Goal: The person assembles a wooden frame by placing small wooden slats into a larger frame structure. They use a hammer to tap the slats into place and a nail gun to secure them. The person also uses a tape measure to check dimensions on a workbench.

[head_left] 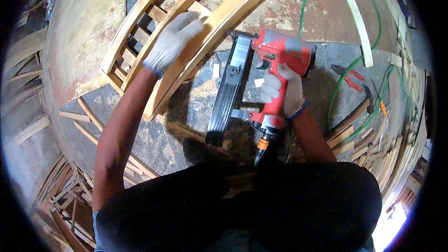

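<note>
A curved wooden frame (242,7), with rails joined by short cross slats, lies on the floor in front of me. My left hand (177,37), in a white knit glove, is closed over its rails, with the fingertips partly hidden. In my right hand (287,88), also gloved, is the grip of a red pneumatic nail gun (284,49). Its long dark magazine (226,91) points back toward me. The gun's nose is close beside the frame's nearest rail; whether they touch, I cannot tell. An orange hose fitting (262,144) is at the grip's base.
Red-handled pliers (352,81) and a hammer (366,105) lie to the right, near a green air hose (330,98). A pale wooden strip (357,16) lies beyond them. Scrap wood is piled at the right (387,154) and lower left (58,182). Loose strips (91,116) lie left of the frame.
</note>
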Demonstrator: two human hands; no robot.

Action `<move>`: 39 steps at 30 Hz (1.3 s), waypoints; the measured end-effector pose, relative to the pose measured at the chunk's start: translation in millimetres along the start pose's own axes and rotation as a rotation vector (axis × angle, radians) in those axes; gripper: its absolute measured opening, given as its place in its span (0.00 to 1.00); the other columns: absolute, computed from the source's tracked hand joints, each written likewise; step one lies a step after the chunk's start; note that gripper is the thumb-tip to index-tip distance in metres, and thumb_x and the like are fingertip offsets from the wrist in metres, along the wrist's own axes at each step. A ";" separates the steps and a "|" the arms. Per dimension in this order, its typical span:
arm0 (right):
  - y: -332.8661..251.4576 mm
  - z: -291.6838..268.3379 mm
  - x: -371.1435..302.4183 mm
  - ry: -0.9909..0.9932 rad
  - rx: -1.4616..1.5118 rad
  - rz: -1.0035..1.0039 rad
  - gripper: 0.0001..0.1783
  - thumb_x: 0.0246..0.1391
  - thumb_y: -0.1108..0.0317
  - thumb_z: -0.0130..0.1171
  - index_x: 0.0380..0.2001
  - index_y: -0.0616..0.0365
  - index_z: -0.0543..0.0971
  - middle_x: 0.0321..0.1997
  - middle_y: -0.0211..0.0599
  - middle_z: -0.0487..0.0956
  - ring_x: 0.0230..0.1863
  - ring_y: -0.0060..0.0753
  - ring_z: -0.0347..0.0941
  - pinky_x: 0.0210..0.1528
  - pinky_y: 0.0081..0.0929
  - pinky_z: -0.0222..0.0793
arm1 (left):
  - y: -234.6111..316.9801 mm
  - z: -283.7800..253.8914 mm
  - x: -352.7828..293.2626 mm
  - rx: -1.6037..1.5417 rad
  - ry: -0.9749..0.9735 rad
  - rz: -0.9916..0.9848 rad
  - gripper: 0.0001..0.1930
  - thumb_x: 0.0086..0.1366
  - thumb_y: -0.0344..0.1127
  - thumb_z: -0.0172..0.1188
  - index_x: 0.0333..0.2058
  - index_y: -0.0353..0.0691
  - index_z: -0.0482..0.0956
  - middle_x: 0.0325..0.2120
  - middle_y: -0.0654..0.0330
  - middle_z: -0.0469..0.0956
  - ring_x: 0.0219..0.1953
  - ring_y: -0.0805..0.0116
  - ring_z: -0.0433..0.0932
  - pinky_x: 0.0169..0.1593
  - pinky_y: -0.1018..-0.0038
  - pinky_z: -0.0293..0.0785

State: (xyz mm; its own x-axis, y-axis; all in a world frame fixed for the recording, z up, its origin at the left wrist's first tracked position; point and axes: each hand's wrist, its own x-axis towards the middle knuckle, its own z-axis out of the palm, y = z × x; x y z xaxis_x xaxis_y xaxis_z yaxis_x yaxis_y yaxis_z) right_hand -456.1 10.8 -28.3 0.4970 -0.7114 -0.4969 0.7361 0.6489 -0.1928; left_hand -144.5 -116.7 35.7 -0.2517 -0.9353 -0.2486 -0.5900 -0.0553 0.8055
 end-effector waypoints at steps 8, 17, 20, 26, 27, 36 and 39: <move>0.8 2.7 -16.8 0.023 0.012 0.001 0.16 0.61 0.50 0.56 0.36 0.50 0.71 0.19 0.22 0.67 0.19 0.27 0.66 0.27 0.34 0.65 | 3.6 24.0 46.5 -0.239 -0.193 -0.199 0.31 0.69 0.53 0.66 0.59 0.32 0.79 0.47 0.53 0.84 0.51 0.66 0.79 0.58 0.69 0.72; -15.5 6.3 2.3 -0.038 -0.020 -0.035 0.14 0.67 0.48 0.51 0.42 0.44 0.71 0.19 0.18 0.63 0.18 0.23 0.62 0.22 0.32 0.61 | -36.1 -4.6 -40.3 0.310 -0.109 -0.087 0.39 0.70 0.63 0.58 0.65 0.33 0.72 0.55 0.42 0.79 0.58 0.50 0.79 0.64 0.60 0.71; -16.5 2.3 5.7 -0.096 0.053 0.007 0.20 0.62 0.50 0.56 0.49 0.52 0.73 0.19 0.18 0.66 0.18 0.24 0.64 0.24 0.31 0.63 | -68.2 -6.5 -113.1 0.366 0.010 -0.046 0.44 0.64 0.60 0.66 0.70 0.36 0.64 0.58 0.41 0.77 0.61 0.47 0.77 0.65 0.58 0.71; -34.3 1.5 5.9 -0.134 -0.006 0.004 0.22 0.61 0.50 0.57 0.49 0.54 0.73 0.18 0.17 0.66 0.17 0.22 0.62 0.23 0.30 0.63 | -36.2 19.1 -107.6 0.557 0.122 -0.239 0.36 0.61 0.43 0.73 0.65 0.43 0.69 0.52 0.44 0.82 0.54 0.47 0.83 0.55 0.60 0.80; -36.6 -0.7 5.5 -0.117 -0.006 -0.013 0.19 0.61 0.49 0.57 0.42 0.53 0.74 0.17 0.18 0.65 0.17 0.23 0.62 0.23 0.30 0.63 | -29.9 22.3 -103.5 0.534 0.119 -0.232 0.35 0.61 0.43 0.72 0.64 0.42 0.69 0.51 0.44 0.82 0.54 0.47 0.83 0.54 0.59 0.80; -61.4 2.0 -3.2 -0.080 -0.014 -0.134 0.19 0.61 0.49 0.58 0.39 0.55 0.73 0.17 0.21 0.65 0.17 0.26 0.65 0.23 0.31 0.64 | -28.1 49.2 -80.9 0.512 0.088 -0.161 0.35 0.62 0.54 0.69 0.60 0.38 0.70 0.39 0.39 0.84 0.39 0.39 0.85 0.42 0.51 0.81; -56.3 -1.0 -3.8 -0.163 0.032 -0.098 0.24 0.61 0.50 0.59 0.50 0.58 0.73 0.17 0.20 0.65 0.17 0.25 0.66 0.22 0.31 0.66 | -22.6 48.3 -81.3 0.542 0.053 -0.193 0.35 0.62 0.54 0.68 0.60 0.36 0.70 0.40 0.38 0.84 0.39 0.38 0.85 0.41 0.51 0.81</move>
State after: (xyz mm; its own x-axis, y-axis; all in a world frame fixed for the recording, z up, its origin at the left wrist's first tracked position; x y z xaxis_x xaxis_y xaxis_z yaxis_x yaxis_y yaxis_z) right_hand -499.8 -22.8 -16.4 0.4881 -0.8068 -0.3329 0.7977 0.5671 -0.2049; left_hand -147.8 -22.5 11.7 -0.0697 -0.9432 -0.3248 -0.9338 -0.0528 0.3539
